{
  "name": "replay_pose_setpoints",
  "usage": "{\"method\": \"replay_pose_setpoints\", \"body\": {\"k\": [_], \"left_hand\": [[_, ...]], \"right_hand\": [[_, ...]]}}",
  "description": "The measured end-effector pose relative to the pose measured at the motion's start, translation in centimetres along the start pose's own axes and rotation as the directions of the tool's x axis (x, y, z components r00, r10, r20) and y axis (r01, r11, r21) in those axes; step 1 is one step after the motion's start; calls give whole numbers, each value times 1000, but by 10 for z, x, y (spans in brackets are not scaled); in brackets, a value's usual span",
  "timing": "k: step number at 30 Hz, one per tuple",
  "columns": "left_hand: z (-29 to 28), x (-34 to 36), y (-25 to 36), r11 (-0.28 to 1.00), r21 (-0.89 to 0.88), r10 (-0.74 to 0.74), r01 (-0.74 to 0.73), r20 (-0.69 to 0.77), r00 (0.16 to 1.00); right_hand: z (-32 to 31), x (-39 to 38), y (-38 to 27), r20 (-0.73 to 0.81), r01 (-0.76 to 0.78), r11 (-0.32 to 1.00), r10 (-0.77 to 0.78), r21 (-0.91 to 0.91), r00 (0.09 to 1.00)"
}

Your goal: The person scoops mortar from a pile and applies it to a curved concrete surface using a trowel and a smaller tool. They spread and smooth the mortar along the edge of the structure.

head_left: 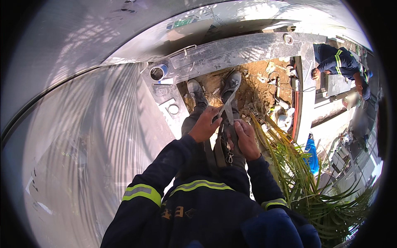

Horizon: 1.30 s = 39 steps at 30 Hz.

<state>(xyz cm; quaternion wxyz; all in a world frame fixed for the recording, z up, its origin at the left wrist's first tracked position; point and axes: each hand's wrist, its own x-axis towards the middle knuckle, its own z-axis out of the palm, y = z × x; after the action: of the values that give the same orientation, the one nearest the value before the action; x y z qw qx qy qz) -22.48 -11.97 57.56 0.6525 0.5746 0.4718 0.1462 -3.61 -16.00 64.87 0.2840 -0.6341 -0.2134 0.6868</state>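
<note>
My left hand point(206, 124) is closed on a thin grey strip point(230, 113), perhaps tape, which runs up over my right shoe. My right hand point(247, 138) pinches the same strip at its lower end, a little right of my left hand. Below the strip, a dark strap with a metal clip point(230, 156) hangs between my hands, over my legs. My two grey shoes point(232, 82) are beyond my hands on brown dirt with rubble.
A grey ledge point(244, 49) holds a blue-white can point(158, 73) and rings point(288, 39). Pale panels point(91, 136) rise left. A co-worker point(339, 64) leans at upper right. Palm fronds point(306, 194), pipes point(294, 120) and a blue object point(311, 155) lie to my right.
</note>
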Motion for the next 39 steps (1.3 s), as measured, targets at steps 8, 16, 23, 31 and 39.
{"method": "replay_pose_setpoints", "body": {"k": [8,16,23,31,39], "left_hand": [[27,-9,-15,999,-27,-24,22,-93,995],[71,-33,-137,882,-53,-457,468,-340,822],[83,-67,-211,580,-459,-810,673,-411,417],[89,-82,-250,337,-929,-927,156,-297,229],[124,-111,-291,189,-982,-980,5,-188,71]], "right_hand": [[-21,12,15,-169,47,981,-79,-187,982],[-101,111,63,11,89,663,-121,-743,993],[-2,244,84,446,396,469,-5,-790,895],[200,419,116,804,788,-165,-175,-593,568],[299,498,139,894,763,-548,62,-342,445]]}}
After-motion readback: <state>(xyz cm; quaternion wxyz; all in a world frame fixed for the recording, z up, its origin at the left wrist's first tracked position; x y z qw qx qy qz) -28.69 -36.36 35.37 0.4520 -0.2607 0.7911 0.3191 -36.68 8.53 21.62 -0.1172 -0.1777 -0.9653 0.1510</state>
